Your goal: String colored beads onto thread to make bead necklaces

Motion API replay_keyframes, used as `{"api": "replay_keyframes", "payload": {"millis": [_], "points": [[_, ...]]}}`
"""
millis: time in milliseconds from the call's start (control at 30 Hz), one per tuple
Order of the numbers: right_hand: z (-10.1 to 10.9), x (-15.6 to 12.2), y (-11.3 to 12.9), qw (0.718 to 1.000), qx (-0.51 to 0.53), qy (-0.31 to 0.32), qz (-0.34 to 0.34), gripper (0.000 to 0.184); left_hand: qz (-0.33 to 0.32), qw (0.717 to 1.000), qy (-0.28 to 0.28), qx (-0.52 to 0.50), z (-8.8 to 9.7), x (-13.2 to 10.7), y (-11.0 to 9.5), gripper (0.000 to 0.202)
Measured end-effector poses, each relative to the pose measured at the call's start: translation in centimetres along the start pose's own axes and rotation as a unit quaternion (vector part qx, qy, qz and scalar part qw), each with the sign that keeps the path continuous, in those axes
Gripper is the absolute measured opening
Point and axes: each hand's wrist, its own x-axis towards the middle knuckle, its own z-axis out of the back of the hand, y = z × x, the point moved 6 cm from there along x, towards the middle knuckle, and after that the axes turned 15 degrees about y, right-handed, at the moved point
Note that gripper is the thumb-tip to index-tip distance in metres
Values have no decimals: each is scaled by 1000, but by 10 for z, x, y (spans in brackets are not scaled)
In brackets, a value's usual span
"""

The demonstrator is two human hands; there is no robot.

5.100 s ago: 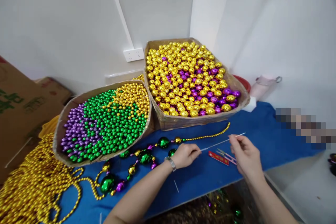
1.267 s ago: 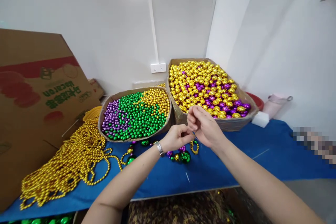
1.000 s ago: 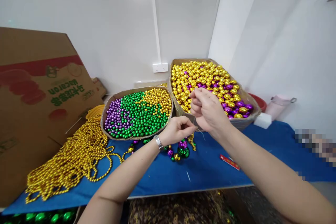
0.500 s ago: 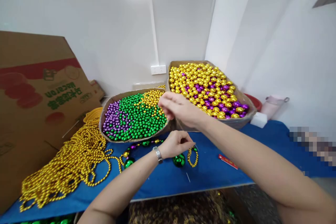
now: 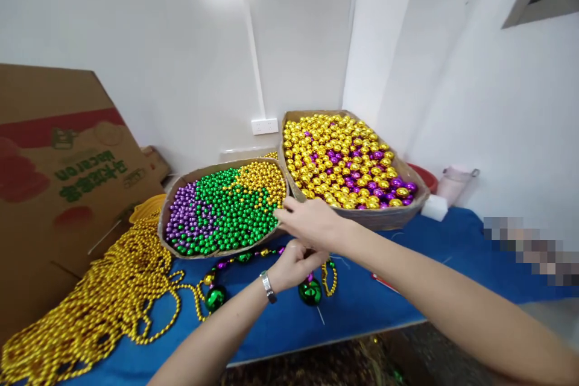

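Observation:
My left hand [image 5: 295,265], with a silver watch [image 5: 268,287] on its wrist, is closed in a pinch on a bead string [image 5: 244,257] of green, purple and gold beads. The string runs behind the hand. A large green ball [image 5: 310,292] hangs just below the fingers, and a short gold bead loop [image 5: 332,280] lies to their right. Directly above, my right hand [image 5: 312,223] has its fingers drawn together by the rim of the box of small beads [image 5: 235,208]. Whatever those fingers grip is too small to make out. Another large green ball [image 5: 216,298] lies on the left.
Long gold bead strands [image 5: 104,301] heap up beside a cardboard box [image 5: 58,181] on the left. A bigger box of gold and purple balls [image 5: 344,163] stands behind. On the blue tablecloth [image 5: 375,307] are a red packet [image 5: 384,283] and a white block [image 5: 434,208].
My right hand has come down from above the boxes, close over my left hand. The left hand has dropped slightly and still pinches the string. The whole view has shifted a little.

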Motion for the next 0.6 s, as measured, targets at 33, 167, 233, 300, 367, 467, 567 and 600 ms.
{"api": "replay_keyframes", "payload": {"millis": [33,167,233,300,367,467,567,600], "points": [[-2,-17,-5,1000,-2,-8,2,20,2,1000,-22,-16,4,-2,2,34],[-28,-69,-27,992,104,-72,13,25,28,993,-64,-91,12,-8,7,36],[-46,-83,-35,986,141,-91,-16,20,49,989,-67,-120,13,-10,8,37],[-59,-91,-33,983,137,-113,-38,24,61,987,-66,-136,14,-11,9,37],[-66,-96,-23,984,114,-131,-28,27,72,984,-62,-150,15,-13,11,37],[-73,-98,-11,986,123,-112,8,27,66,983,-54,-161,16,-18,9,36],[-68,-100,-26,965,216,-145,-37,24,9,995,-45,-86,18,-23,-6,28],[-67,-100,-35,950,261,-162,-60,26,-14,998,-41,-35,18,-24,-14,25]]}}
